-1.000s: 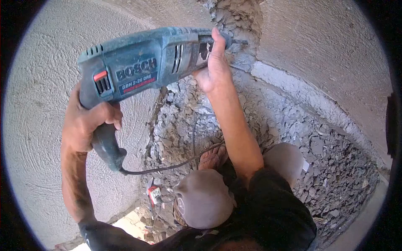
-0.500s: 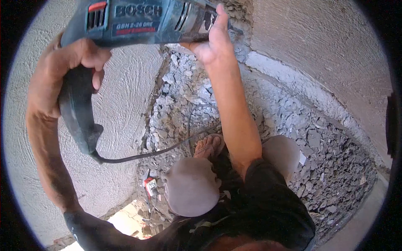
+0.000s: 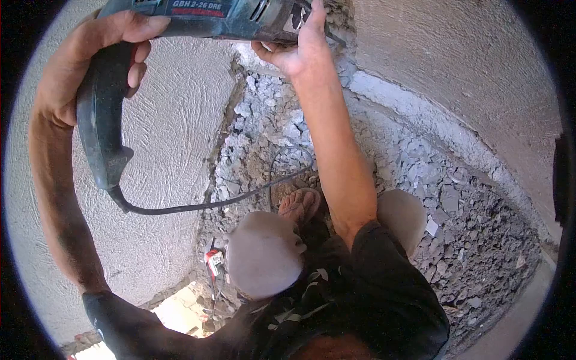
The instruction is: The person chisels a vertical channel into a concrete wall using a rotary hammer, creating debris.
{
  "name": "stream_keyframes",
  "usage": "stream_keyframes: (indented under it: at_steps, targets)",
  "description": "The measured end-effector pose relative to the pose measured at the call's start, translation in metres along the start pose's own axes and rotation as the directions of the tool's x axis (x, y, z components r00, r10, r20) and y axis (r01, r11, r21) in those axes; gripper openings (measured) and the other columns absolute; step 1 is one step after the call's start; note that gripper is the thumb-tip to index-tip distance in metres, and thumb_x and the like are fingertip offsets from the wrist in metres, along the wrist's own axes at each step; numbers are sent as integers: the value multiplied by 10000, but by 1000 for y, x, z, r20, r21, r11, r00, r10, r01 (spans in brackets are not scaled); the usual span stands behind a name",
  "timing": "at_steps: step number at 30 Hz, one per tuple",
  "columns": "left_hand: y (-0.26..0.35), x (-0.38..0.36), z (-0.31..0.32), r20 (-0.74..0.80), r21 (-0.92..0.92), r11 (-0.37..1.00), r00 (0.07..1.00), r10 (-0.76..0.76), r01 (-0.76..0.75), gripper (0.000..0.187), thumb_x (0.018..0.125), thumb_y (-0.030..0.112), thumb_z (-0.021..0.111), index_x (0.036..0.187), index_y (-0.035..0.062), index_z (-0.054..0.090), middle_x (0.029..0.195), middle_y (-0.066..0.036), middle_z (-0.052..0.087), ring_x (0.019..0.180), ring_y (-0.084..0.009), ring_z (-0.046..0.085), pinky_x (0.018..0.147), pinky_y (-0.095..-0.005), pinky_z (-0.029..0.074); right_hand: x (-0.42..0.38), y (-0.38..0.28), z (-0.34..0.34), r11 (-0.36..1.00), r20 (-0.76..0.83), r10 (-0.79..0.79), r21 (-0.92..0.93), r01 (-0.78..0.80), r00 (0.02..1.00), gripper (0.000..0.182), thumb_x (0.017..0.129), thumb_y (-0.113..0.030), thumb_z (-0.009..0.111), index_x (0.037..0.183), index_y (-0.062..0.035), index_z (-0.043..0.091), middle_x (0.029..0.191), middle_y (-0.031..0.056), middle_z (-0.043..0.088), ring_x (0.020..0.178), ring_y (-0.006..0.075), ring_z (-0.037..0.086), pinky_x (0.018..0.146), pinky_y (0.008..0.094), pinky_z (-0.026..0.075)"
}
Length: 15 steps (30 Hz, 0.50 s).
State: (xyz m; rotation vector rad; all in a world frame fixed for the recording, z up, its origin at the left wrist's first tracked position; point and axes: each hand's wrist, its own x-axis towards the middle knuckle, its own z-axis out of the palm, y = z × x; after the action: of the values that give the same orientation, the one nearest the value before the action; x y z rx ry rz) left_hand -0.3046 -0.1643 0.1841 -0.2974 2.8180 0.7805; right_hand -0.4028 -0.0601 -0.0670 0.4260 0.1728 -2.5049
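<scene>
1. Drill: my left grip is clamped round its rear handle, my right grip round its front end.
2. Cable leaves the rear handle, below my left grip.
3. Rubble lies farther off, beneath my right grip.

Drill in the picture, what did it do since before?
The drill moved up in the picture, and its back handle went up and left too, with the left hand. The drill's top is now out of view. Both hands, left and right, still hold it, and the cord still hangs from the handle.
</scene>
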Motion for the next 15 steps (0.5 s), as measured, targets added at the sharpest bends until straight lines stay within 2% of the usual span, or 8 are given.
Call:
stream_keyframes:
  at_steps: [4, 6, 10, 13, 15]
  targets:
    - [8, -2, 6, -73, 63, 997, 997, -30, 35, 306, 852, 347, 731, 882, 69, 609, 662, 0, 558, 490, -77, 535, 447, -229, 428, -3, -2, -1, 1000, 4, 4, 10, -4, 1000, 755, 881, -794, 413, 1289, -178, 568, 1318, 97, 576, 1245, 315, 455, 1015, 620, 351]
    - [9, -1, 7, -92, 60, 998, 996, -22, 27, 311, 852, 355, 732, 892, 71, 613, 672, 2, 561, 493, -74, 536, 448, -228, 428, -7, -3, -3, 1000, 66, -4, -27, 6, 998, 744, 879, -791, 421, 1284, -184, 570, 1307, 97, 579, 1240, 313, 456, 1016, 607, 357]
    - [4, 4, -2, -30, 76, 997, 999, -16, 19, 324, 855, 374, 734, 907, 77, 616, 689, 4, 563, 501, -71, 537, 451, -232, 430, 3, -7, -7, 999, 32, 34, 32, -35, 999, 744, 877, -790, 428, 1296, -191, 566, 1316, 101, 576, 1246, 316, 454, 1019, 607, 359]
    - [14, 1, 10, -61, 75, 997, 998, -6, 11, 327, 859, 379, 732, 908, 77, 616, 679, 1, 563, 500, -74, 537, 454, -233, 430, -1, -6, -6, 998, 33, 13, 63, -15, 999, 748, 873, -790, 437, 1300, -189, 564, 1322, 102, 573, 1241, 318, 461, 1008, 604, 377]
    - [19, 2, 13, -92, 97, 995, 996, 13, -4, 329, 861, 380, 731, 905, 75, 615, 667, -2, 562, 498, -77, 536, 455, -234, 430, -9, -4, -9, 995, 85, -95, 11, 95, 992, 741, 874, -785, 442, 1297, -189, 565, 1308, 103, 582, 1224, 319, 477, 990, 594, 399]
